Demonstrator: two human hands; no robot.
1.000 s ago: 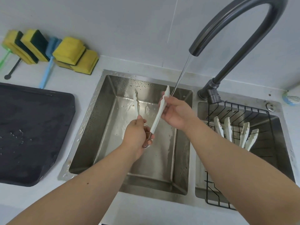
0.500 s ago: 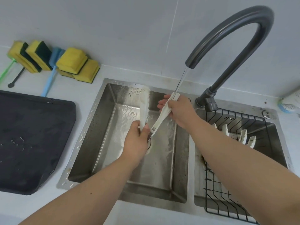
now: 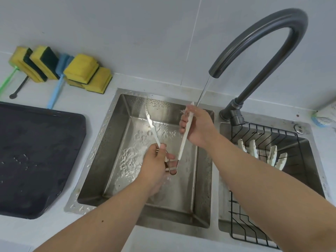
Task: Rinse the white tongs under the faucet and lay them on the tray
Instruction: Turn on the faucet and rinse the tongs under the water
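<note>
Spreading in a wide V above the left basin of the sink [image 3: 112, 142], the tongs [image 3: 182, 144] are held off the steel by both hands. The metal loop at the hinge is turned toward the person and sits lowest, while the two white arms point up toward the wall. The left arm of the tongs is pinched close to the hinge by the left hand [image 3: 156, 166], with the thumb laid on top of it and the other fingers curled beneath, beside the loop. Most of that arm is left free above the grip, and its scalloped tip is seen against the back of the basin. The upper part of the right arm is wrapped by the right hand [image 3: 198, 126], fingers curled round it, so that only the tip is shown above the hand and the lower stretch runs bare down to the hinge. A thin stream of water [image 3: 204, 90] is let down from the faucet [image 3: 289, 17] and meets that tip at the top of the right hand. Rippled water is seen on the basin floor. The dark tray [image 3: 36, 151] lies on the counter left of the sink, well apart from the tongs, with a few drops on it.
</note>
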